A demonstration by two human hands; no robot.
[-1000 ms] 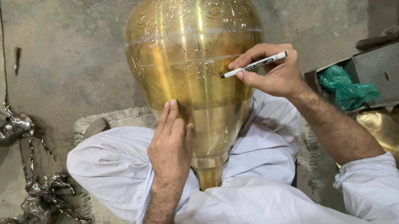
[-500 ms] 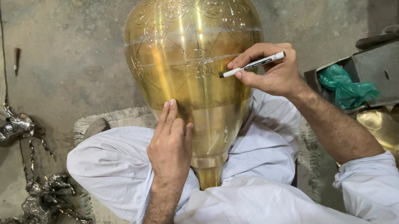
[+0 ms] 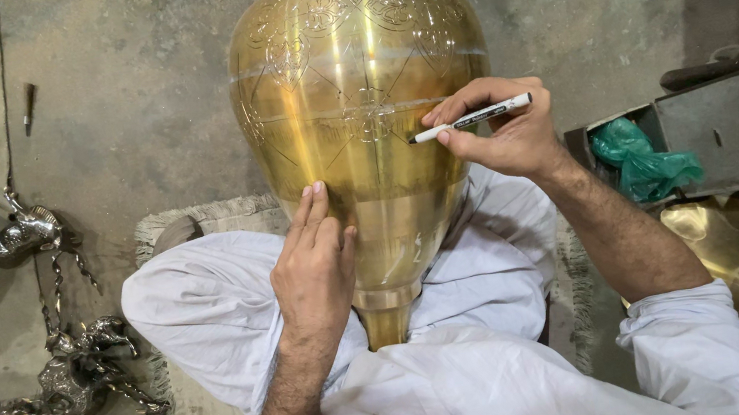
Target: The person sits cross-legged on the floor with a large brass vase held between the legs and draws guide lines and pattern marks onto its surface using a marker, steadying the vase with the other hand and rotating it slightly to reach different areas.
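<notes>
Nearest us, our left hand [image 3: 315,272] lies flat, fingers together and extended, against the lower body of the engraved brass vase [image 3: 363,108], which rests tilted across our lap. Just beyond, our right hand [image 3: 502,130] pinches a white marker [image 3: 471,117], its tip touching the vase's belly. Farther off, metal animal figurines [image 3: 67,373] lie on the floor to the left.

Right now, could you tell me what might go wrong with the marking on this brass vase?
The brass vase rests tilted across the lap, steadied only by the left hand; it might roll and skew the line. The right hand holds the marker pen against polished, curved metal, so the tip could slip.
</notes>
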